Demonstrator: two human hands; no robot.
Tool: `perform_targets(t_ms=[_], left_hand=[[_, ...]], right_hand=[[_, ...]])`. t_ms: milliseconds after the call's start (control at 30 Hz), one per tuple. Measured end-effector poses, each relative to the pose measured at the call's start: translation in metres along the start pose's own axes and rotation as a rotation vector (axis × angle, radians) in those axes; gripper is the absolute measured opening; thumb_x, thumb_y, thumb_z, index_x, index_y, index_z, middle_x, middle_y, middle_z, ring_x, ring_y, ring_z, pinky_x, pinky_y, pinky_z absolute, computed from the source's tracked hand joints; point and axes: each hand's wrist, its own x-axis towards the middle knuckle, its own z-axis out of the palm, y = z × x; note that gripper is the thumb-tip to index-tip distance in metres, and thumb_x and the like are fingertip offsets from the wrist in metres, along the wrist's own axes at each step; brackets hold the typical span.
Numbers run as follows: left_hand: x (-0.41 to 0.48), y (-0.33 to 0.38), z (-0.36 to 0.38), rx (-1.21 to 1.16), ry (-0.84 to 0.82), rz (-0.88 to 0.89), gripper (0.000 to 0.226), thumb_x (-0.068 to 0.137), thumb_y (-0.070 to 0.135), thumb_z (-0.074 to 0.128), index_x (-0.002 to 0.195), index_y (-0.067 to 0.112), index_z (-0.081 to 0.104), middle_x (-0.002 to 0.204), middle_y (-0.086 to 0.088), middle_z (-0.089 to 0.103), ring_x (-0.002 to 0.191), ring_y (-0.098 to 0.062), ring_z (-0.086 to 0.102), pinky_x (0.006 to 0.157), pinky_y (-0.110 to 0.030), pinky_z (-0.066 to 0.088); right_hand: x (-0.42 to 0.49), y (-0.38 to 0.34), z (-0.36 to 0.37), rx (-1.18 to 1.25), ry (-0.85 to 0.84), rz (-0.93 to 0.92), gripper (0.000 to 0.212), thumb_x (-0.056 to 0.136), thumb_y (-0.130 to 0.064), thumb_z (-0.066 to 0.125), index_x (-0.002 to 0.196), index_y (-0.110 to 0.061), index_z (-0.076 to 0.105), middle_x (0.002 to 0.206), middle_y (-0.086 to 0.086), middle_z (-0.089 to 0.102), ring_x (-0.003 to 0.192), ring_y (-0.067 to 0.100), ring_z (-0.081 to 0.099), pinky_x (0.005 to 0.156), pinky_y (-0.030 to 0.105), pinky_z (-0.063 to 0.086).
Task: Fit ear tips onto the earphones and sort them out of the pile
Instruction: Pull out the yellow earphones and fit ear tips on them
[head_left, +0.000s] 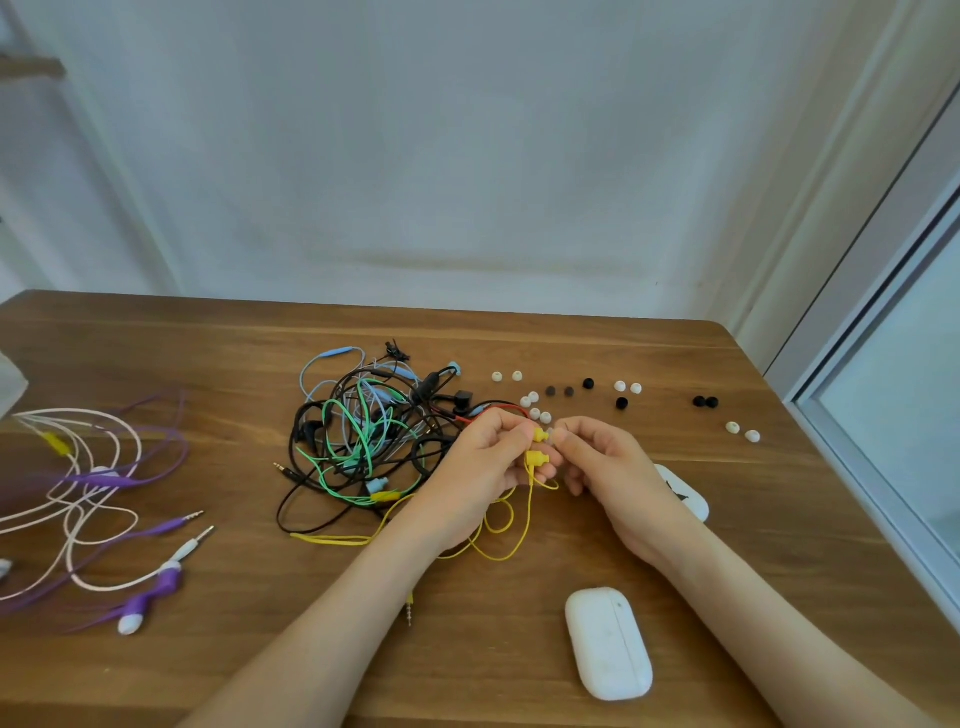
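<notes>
Earphone pile (363, 431) on wooden table (156, 353); pale wall (467, 156), perhaps a window (904, 415).

I see the yellow corded earphones (535, 458) held just right of the tangled heap of black, green and blue earphone cords (363, 426), cord looping nearer me; small white and black silicone ear tips (620, 386) scattered right of that heap

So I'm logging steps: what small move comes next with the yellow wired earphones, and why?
Probably press the small pale ear tip pinched by the right hand onto the upper yellow plastic earbud gripped by the left hand: they touch, but seating is unclear.
</notes>
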Motion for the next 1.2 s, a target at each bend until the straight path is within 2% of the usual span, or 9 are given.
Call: perform_targets(t_ms=[467, 700, 800, 867, 967, 1033, 1100, 1133, 1200], left_hand=[[0.001, -0.005, -0.002, 0.102, 0.003, 0.040, 0.010, 0.100, 0.008, 0.045, 0.094, 0.002, 0.050, 0.072, -0.007, 0.069, 0.065, -0.013, 0.063, 0.063, -0.022, 0.051], [0.002, -0.009, -0.003, 0.316, 0.067, 0.073, 0.009, 0.099, 0.014, 0.048, 0.096, 0.008, 0.054, 0.079, -0.006, 0.070, 0.072, -0.015, 0.065, 0.084, -0.043, 0.053], [0.001, -0.010, -0.004, 0.399, 0.093, 0.076, 0.011, 0.098, 0.021, 0.050, 0.096, 0.013, 0.055, 0.081, -0.004, 0.072, 0.078, -0.021, 0.066, 0.090, -0.052, 0.051], [0.002, -0.011, -0.005, 0.467, 0.108, 0.087, 0.012, 0.096, 0.028, 0.050, 0.094, 0.017, 0.055, 0.083, -0.003, 0.073, 0.084, -0.026, 0.067, 0.088, -0.057, 0.049], [0.002, -0.010, -0.003, 0.580, 0.132, 0.106, 0.013, 0.098, 0.030, 0.049, 0.094, 0.018, 0.053, 0.086, -0.003, 0.072, 0.084, -0.023, 0.067, 0.083, -0.050, 0.052], [0.002, -0.010, -0.003, 0.647, 0.136, 0.127, 0.013, 0.099, 0.028, 0.047, 0.097, 0.016, 0.053, 0.087, -0.001, 0.071, 0.080, -0.013, 0.066, 0.076, -0.035, 0.053], [0.000, -0.008, -0.002, 0.689, 0.132, 0.147, 0.013, 0.100, 0.026, 0.046, 0.099, 0.015, 0.052, 0.087, 0.000, 0.071, 0.074, -0.004, 0.063, 0.068, -0.022, 0.047], [0.000, -0.009, -0.002, 0.677, 0.131, 0.155, 0.012, 0.100, 0.026, 0.046, 0.099, 0.015, 0.052, 0.087, 0.001, 0.071, 0.075, -0.005, 0.063, 0.068, -0.023, 0.048], [0.000, -0.010, -0.001, 0.591, 0.129, 0.161, 0.010, 0.100, 0.024, 0.045, 0.099, 0.017, 0.052, 0.087, 0.001, 0.069, 0.081, -0.014, 0.065, 0.077, -0.035, 0.052]], right_hand=[[0.002, 0.005, -0.003, 0.026, -0.044, -0.035, 0.022, 0.099, -0.018, 0.049, 0.087, -0.012, 0.067, 0.073, 0.003, 0.060, 0.068, 0.020, 0.044, 0.062, 0.026, 0.038], [0.000, 0.002, -0.001, 0.016, -0.046, -0.045, 0.023, 0.099, -0.017, 0.049, 0.085, -0.011, 0.066, 0.076, 0.009, 0.061, 0.072, 0.024, 0.045, 0.063, 0.027, 0.038], [-0.003, 0.000, 0.001, 0.006, -0.021, -0.046, 0.022, 0.098, -0.015, 0.049, 0.085, -0.010, 0.065, 0.071, 0.003, 0.063, 0.068, 0.019, 0.046, 0.062, 0.026, 0.038], [-0.004, -0.001, 0.004, 0.000, 0.010, -0.045, 0.020, 0.098, -0.015, 0.049, 0.084, -0.012, 0.064, 0.067, -0.002, 0.064, 0.062, 0.011, 0.049, 0.061, 0.025, 0.039], [-0.005, 0.000, 0.008, -0.036, 0.071, -0.043, 0.018, 0.098, -0.016, 0.050, 0.088, -0.014, 0.064, 0.060, -0.010, 0.063, 0.055, 0.000, 0.050, 0.059, 0.020, 0.041], [-0.006, 0.002, 0.010, -0.048, 0.112, -0.057, 0.015, 0.098, -0.016, 0.051, 0.089, -0.013, 0.064, 0.059, -0.012, 0.062, 0.054, -0.003, 0.051, 0.057, 0.016, 0.041], [-0.006, 0.002, 0.012, -0.045, 0.143, -0.078, 0.013, 0.097, -0.015, 0.053, 0.090, -0.011, 0.063, 0.060, -0.012, 0.062, 0.054, -0.005, 0.053, 0.055, 0.012, 0.040], [-0.007, 0.002, 0.012, -0.046, 0.148, -0.084, 0.013, 0.097, -0.015, 0.053, 0.090, -0.011, 0.062, 0.061, -0.012, 0.063, 0.054, -0.005, 0.054, 0.055, 0.012, 0.040], [-0.007, 0.001, 0.013, -0.040, 0.148, -0.087, 0.013, 0.097, -0.016, 0.052, 0.092, -0.011, 0.062, 0.064, -0.008, 0.064, 0.055, -0.003, 0.054, 0.056, 0.015, 0.042]])
